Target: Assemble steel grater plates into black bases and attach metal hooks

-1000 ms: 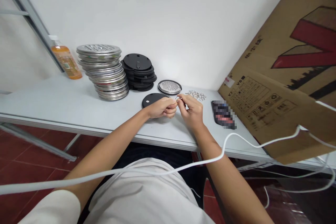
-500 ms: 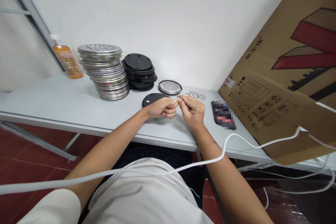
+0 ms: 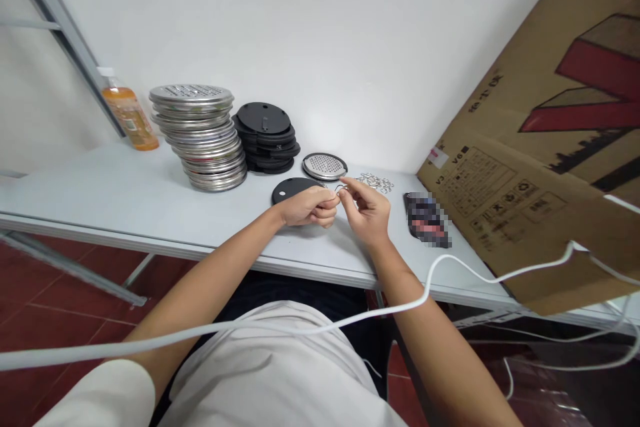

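Observation:
My left hand point(image 3: 306, 205) and my right hand point(image 3: 369, 209) meet above the grey table point(image 3: 115, 197), both pinching a small metal wire clip point(image 3: 341, 189) between the fingertips. Just behind my left hand lies a single black disc point(image 3: 287, 189), partly hidden by the fingers. A perforated metal disc point(image 3: 325, 166) lies flat behind it. A loose pile of small metal clips point(image 3: 375, 181) sits just beyond my right hand.
A stack of metal discs point(image 3: 200, 137) and a stack of black discs point(image 3: 266, 137) stand at the back. An orange bottle point(image 3: 126, 112) is far left. A phone point(image 3: 427, 219) lies right of my hands, beside a leaning cardboard box point(image 3: 545, 140). A white cable point(image 3: 300, 330) crosses my lap.
My right hand's fingers have shifted slightly on the clip, the forefinger stretching out more. Both hands stay in the same place.

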`<state>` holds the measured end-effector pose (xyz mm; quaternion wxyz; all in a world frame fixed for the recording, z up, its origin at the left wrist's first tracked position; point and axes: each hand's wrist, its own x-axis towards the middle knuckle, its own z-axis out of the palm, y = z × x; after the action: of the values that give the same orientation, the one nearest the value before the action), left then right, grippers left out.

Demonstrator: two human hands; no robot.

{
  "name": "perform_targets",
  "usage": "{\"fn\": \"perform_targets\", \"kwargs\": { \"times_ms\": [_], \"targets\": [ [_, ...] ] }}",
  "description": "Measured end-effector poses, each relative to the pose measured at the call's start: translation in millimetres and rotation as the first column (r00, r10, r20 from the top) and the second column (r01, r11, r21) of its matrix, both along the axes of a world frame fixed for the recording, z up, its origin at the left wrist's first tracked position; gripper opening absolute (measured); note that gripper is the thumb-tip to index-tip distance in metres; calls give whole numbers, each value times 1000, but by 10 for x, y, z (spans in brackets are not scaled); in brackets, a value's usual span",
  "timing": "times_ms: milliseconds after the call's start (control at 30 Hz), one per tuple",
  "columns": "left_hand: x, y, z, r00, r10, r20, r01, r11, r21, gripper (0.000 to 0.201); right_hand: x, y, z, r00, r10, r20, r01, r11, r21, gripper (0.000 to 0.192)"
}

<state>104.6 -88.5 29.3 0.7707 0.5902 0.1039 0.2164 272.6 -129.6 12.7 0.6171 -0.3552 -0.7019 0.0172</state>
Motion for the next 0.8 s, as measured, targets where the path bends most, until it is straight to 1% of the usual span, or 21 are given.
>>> {"fn": "perform_targets", "kwargs": {
  "times_ms": [100,233,333,400,633,800],
  "targets": [
    [3,3,-10,1000,15,-6,-15,1000,19,42,21,10,33,995,17,97,-21,999,40,20],
    [12,0,-12,999,35,1,-35,997,64,41,57,26,37,980,2,201,-2,1000,3,22],
    [21,-5,-12,999,30,10,-31,995,98,41,69,24,27,979,-1,205,12,998,-54,18],
    [24,-7,-12,999,31,13,-33,994,108,42,65,14,30,981,-1,192,14,998,-67,17],
    [28,3,-11,998,55,-4,-54,995,82,43,60,13,45,968,-42,246,47,999,-14,20],
    [26,16,-8,999,50,18,-52,994,93,44,57,32,51,962,-63,265,56,998,36,19]
  ]
}}
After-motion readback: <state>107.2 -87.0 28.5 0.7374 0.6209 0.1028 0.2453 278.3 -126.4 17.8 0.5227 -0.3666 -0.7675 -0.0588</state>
